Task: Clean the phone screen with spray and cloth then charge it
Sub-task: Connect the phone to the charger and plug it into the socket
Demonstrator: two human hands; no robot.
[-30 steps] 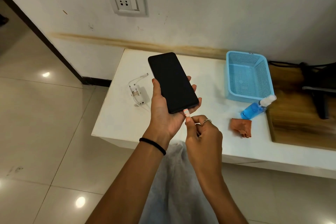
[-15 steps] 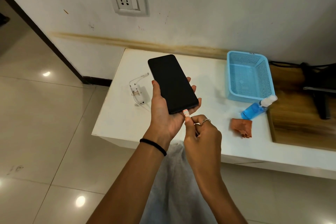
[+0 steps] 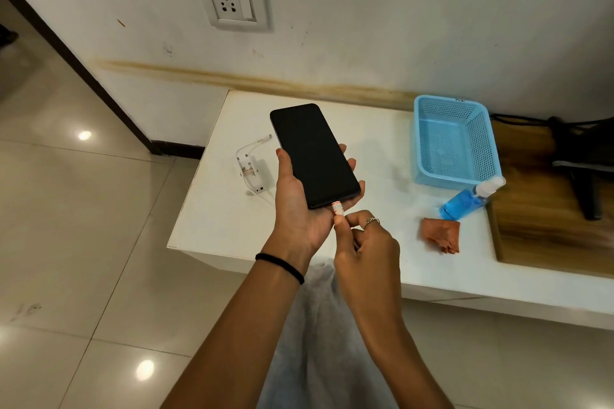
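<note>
Black and dark-screened, the phone lay cradled above the white surface, the left hand its grip curled round it. The right hand pinched the cable plug at its near end. Right of them lay the spray bottle and cloth.

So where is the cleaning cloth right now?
In the head view the orange cloth lies crumpled on the white table, to the right of both hands, just in front of the blue spray bottle.
</note>
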